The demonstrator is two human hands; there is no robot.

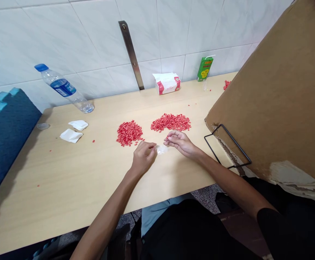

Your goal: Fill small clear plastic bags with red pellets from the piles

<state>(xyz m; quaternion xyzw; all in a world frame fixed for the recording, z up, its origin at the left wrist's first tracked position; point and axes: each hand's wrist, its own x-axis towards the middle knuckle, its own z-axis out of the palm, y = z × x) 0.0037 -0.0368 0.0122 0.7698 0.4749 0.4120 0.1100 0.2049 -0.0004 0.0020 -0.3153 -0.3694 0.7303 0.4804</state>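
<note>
Two heaps of small red tube-like pieces lie on the table, a rounded left heap (129, 133) and a wider right heap (170, 122). Just in front of the left heap, my left hand (143, 157) is closed, thumb and forefinger pinched together; what sits in the pinch is too small to make out. My right hand (183, 144), in front of the right heap, has its fingers curled with a small red piece (168, 137) at the fingertips. Between both hands lies a whitish, see-through scrap (162, 149), close to the left fingertips.
A water bottle (65, 88) leans at the back left, near two folded tissues (71, 135). A tissue pack (168, 83) and green drink carton (205, 68) stand by the wall. A large cardboard sheet (268, 97) and black wire frame (232, 142) border the right; blue foam mat (8, 141) the left.
</note>
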